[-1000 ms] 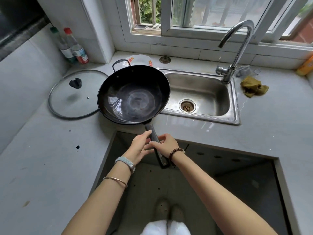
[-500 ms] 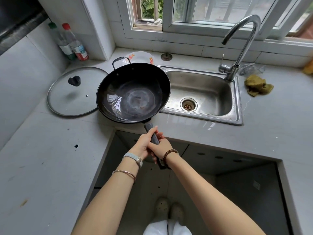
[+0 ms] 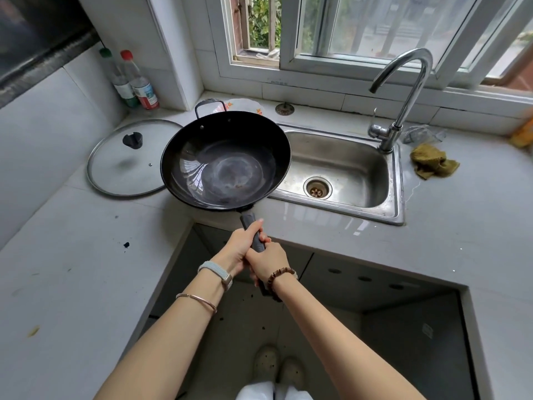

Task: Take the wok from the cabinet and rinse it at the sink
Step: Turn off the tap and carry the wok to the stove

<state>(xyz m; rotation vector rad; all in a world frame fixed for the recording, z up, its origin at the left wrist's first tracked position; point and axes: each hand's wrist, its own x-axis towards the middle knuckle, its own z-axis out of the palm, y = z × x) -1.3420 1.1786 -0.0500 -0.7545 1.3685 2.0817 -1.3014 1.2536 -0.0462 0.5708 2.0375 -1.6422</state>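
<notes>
Grips the handle [image 3: 248,223] of the black wok [image 3: 225,160] with both hands — left hand [image 3: 239,249] nearer the bowl, right hand [image 3: 269,261] just behind at 6 o'clock, fingers of each curled round it. Holds the wok mouth-up over the counter [image 3: 72,269], with its 3 o'clock rim overlapping the left edge of the steel sink [image 3: 360,163]. Has the glass lid [image 3: 127,163] at 9 o'clock — flat, just beside the rim.

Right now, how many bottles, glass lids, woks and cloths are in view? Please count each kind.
Bottles: 2
Glass lid: 1
Wok: 1
Cloth: 1
Total: 5
</notes>
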